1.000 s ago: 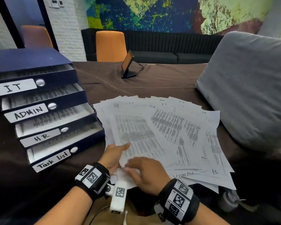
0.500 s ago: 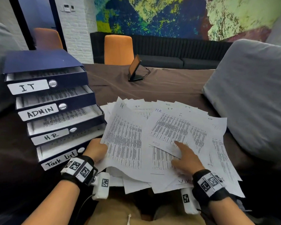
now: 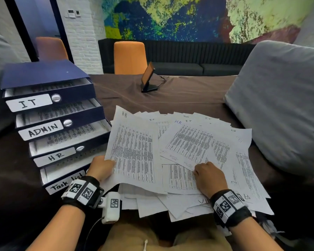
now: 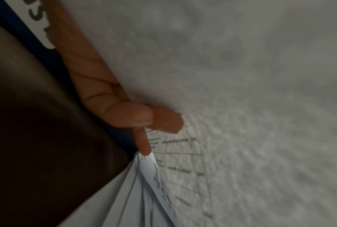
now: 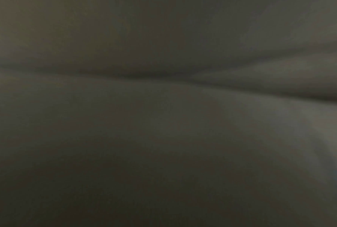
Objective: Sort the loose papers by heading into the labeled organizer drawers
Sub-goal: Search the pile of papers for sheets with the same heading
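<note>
- Since a moment ago your left hand (image 3: 101,168) has lifted the HR sheet (image 3: 132,151) higher, pinching its left edge.
- Your right hand (image 3: 209,175) rests on the paper pile (image 3: 203,147); its grip I cannot tell.
- Next, slide the sheet into the HR drawer (image 3: 62,145), far left.

Four labelled drawers (image 3: 49,127) stacked in one blue organizer (image 3: 43,73); two hands (image 3: 101,167) among a spread of loose papers (image 3: 198,142) too overlapped to count; two orange chairs (image 3: 130,57); one small stand-mounted screen (image 3: 148,77).
</note>
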{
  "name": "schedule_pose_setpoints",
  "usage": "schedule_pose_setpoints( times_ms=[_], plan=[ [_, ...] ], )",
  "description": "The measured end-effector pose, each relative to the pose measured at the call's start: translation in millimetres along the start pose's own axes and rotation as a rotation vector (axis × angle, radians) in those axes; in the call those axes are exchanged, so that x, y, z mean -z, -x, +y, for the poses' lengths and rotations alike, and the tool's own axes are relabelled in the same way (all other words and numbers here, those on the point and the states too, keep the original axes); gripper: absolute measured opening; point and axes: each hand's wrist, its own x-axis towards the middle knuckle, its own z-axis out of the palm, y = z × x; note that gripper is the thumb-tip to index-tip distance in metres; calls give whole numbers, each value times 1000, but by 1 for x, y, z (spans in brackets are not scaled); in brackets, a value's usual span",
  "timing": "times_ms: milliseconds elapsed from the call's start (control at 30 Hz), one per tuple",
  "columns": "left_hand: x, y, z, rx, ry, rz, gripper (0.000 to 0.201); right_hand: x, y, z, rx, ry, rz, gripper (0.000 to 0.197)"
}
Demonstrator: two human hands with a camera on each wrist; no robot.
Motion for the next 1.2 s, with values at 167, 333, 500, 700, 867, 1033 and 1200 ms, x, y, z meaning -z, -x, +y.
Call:
schedule_pose_setpoints(
  times_ms=[167, 333, 500, 700, 867, 1033, 1200],
  plan=[
    [-1, -1, -5, -20, 58, -28, 18, 7, 1, 1, -76, -10, 25, 12],
    [-10, -1, -4, -32, 119, -19, 26, 30, -4, 15, -325, -530, 215, 10],
    [-20, -1, -5, 0, 137, -87, 37, 31, -10, 18, -195, -703, 242, 13],
    [-19, -1, -3, 13, 131, -123, 32, 35, -5, 4, 11, -663, 282, 18],
    [-20, -5, -3, 12, 235, -110, 36, 28, 13, -27, 210, -688, 92, 14],
    [-14, -14, -10, 72, 307, -289, 42, 15, 27, -51, 323, -696, -72, 14],
    [0, -26, -18, 52, -62, -235, 23, 22, 19, -52, 97, -852, -24, 16]
  ],
)
